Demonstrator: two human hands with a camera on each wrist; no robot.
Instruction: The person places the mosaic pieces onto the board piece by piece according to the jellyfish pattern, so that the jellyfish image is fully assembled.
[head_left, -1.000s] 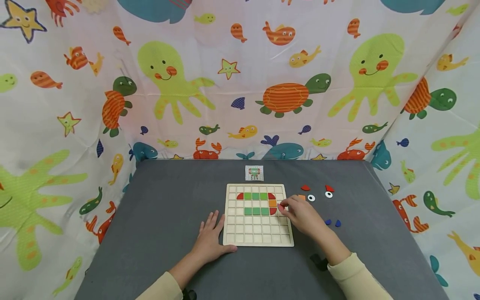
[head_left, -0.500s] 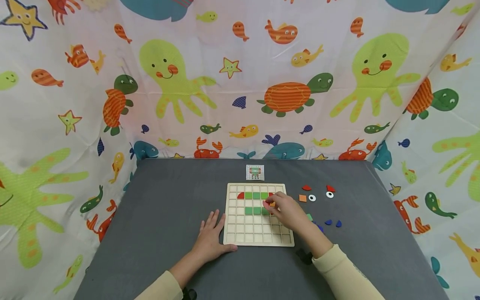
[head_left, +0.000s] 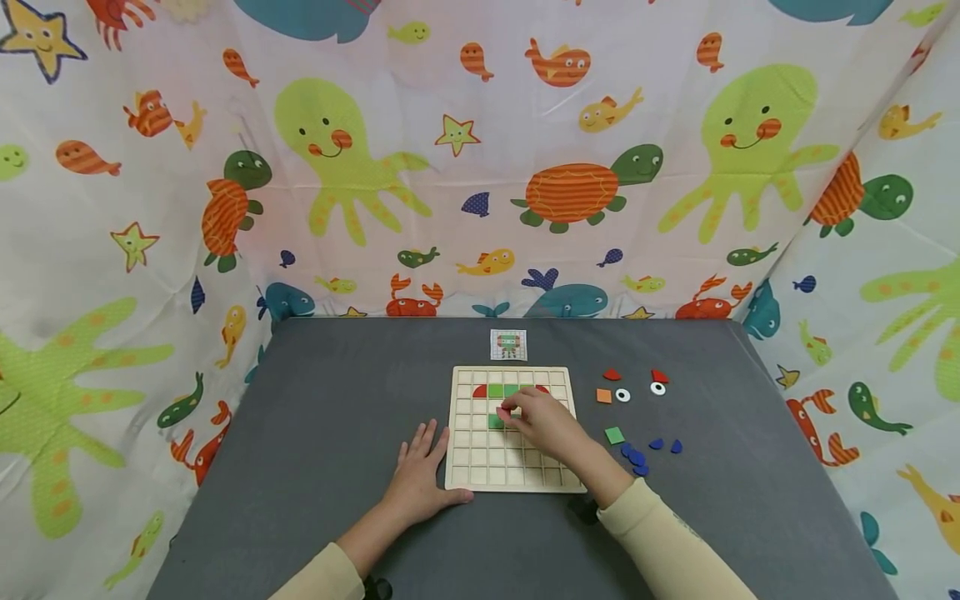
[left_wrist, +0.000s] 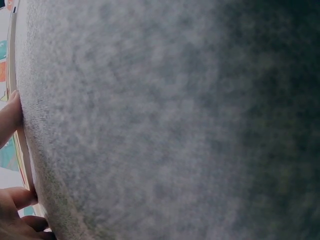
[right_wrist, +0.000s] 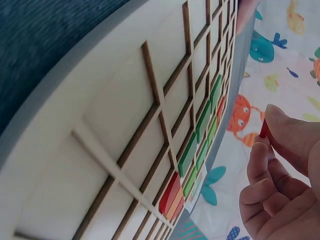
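Note:
A wooden grid board (head_left: pixel 480 460) lies on the grey table. My left hand (head_left: pixel 422 479) rests at its lower left corner, fingers spread along the left side and thumb by the front edge. Between thumb and fingertip, my right hand (head_left: pixel 551 427) pinches a small red piece (right_wrist: pixel 264 130) above the board's middle. A rounded red piece (head_left: pixel 480 392) and green squares (head_left: pixel 495 391) fill part of an upper row; another green square (head_left: pixel 496 422) sits lower. The right hand hides other cells in the head view; the right wrist view shows an orange piece (right_wrist: pixel 175 205) there beside a red one (right_wrist: pixel 170 192).
Behind the board lies a small printed picture card (head_left: pixel 508 345). To the right are red pieces (head_left: pixel 659 377), white rings (head_left: pixel 622 395), an orange square (head_left: pixel 603 396), a green square (head_left: pixel 615 435) and several blue pieces (head_left: pixel 637 458). A patterned curtain (head_left: pixel 450 192) surrounds the table.
My right hand has moved left across the board with the red piece, from its right edge to the middle. The left hand has stayed in place.

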